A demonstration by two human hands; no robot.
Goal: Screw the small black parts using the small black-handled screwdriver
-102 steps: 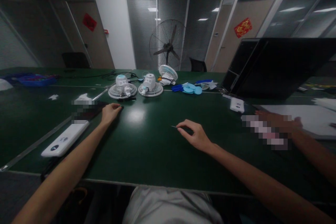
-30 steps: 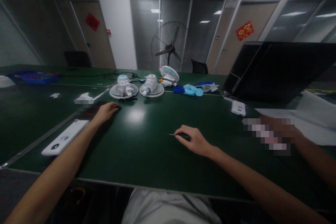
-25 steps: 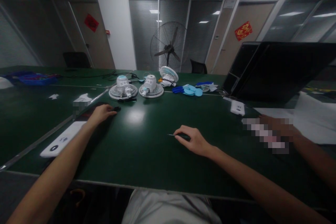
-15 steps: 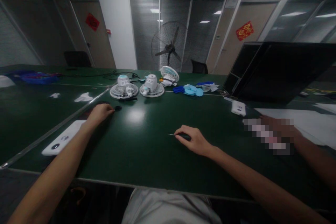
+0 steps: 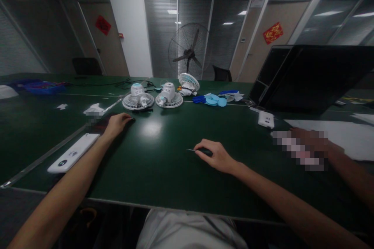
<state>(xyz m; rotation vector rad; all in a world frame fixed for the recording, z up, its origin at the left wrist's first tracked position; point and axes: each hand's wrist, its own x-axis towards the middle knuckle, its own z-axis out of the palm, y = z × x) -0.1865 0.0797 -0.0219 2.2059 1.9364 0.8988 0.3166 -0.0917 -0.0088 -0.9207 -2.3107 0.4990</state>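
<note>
My left hand is stretched out over the left side of the green table, its fingers closed around a small black round piece. The fingers cover most of that piece, so its kind is unclear. My right hand rests near the middle of the table, shut on a small screwdriver whose thin metal shaft points left. Its dark handle is mostly inside the palm. Beyond my left hand, two white fans lie face down, and a black strip lies in front of them.
A third white fan leans farther back. Blue fan blades lie right of it. A white device sits by my left forearm, a smaller one at right. A big black monitor and another person's arm occupy the right.
My left hand has moved slightly right and its fingers have closed over the small black piece, which lay beside the fingertips before. My right hand and the screwdriver stay put.
</note>
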